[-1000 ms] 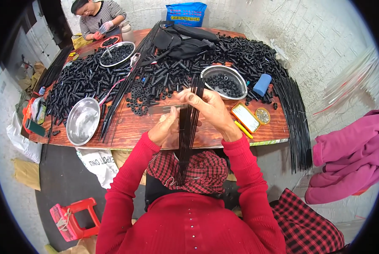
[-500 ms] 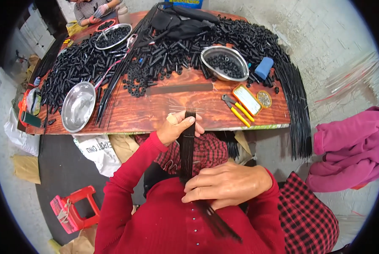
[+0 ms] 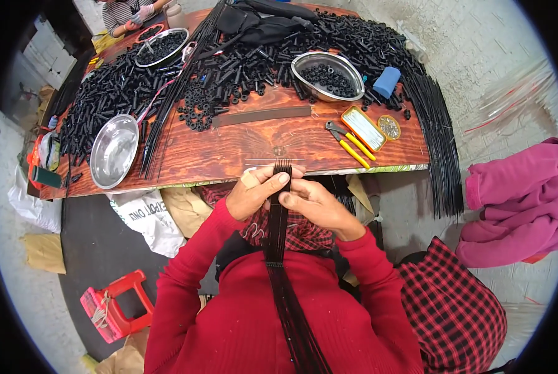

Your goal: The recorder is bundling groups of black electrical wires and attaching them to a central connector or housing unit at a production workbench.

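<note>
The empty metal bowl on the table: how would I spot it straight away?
Start at the long wooden table and go to its left end, beside the heap of short black tubes. There lies the empty metal bowl, shiny and bare inside, while the other two bowls hold black rings.

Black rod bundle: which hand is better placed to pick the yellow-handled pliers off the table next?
Probably right. Both hands pinch the black rod bundle at the table edge, but the right hand sits on the side of the yellow-handled pliers; the left hand would need to cross over.

rod bundle: lower end cut off by bottom edge | co-worker: cropped at top edge
</note>
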Demonstrator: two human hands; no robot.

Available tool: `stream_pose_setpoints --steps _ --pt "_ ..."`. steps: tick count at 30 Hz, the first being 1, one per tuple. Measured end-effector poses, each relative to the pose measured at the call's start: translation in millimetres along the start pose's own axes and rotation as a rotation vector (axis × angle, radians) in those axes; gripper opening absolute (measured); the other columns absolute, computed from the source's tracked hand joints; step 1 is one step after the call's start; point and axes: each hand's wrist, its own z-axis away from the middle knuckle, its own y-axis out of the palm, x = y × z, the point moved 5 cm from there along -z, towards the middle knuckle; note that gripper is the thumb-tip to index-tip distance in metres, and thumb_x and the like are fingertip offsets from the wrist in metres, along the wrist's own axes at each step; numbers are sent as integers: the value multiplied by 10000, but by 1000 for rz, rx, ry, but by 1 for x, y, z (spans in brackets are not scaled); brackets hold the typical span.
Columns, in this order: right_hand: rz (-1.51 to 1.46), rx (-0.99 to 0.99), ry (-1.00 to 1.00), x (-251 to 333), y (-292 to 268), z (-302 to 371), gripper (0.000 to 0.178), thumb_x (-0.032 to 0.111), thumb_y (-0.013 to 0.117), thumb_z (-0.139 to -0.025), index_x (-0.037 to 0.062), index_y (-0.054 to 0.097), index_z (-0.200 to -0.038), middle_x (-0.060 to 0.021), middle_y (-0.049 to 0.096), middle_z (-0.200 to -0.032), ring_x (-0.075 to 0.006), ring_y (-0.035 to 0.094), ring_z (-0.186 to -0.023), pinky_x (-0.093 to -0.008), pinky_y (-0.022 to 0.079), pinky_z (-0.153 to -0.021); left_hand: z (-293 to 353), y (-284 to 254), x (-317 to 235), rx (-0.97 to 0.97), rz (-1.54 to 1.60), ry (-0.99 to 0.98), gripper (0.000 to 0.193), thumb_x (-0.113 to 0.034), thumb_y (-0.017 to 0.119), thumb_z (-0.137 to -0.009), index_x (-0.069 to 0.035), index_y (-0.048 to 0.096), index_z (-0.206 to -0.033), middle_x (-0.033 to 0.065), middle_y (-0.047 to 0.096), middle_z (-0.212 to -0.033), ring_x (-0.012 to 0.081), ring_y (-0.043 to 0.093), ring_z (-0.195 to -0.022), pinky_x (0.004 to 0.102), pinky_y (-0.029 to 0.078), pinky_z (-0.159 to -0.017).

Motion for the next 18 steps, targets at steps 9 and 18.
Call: stream_pose_setpoints --steps 9,18 --pt "-278 -155 -52 -15 11 -10 281 229 498 -1041 -30 564 -1126 -92 683 -905 -152 672 -815 -276 558 -749 11 -9 -3 -84 -28 -264 442 -336 495 -1029 2 584 -1299 55 685 -878 74 607 -635 221 492 -561" --pt "-303 -152 29 -16 7 -19 284 227 529 -1026 -43 560 -1108 -122 695 -888 -163 689 -785 -281 570 -714 12 -31 -14 -367 -82 37 429 -308 475 -1044 33 586 -1281 177 686 -1132 209 677 -989 308 525 -879"
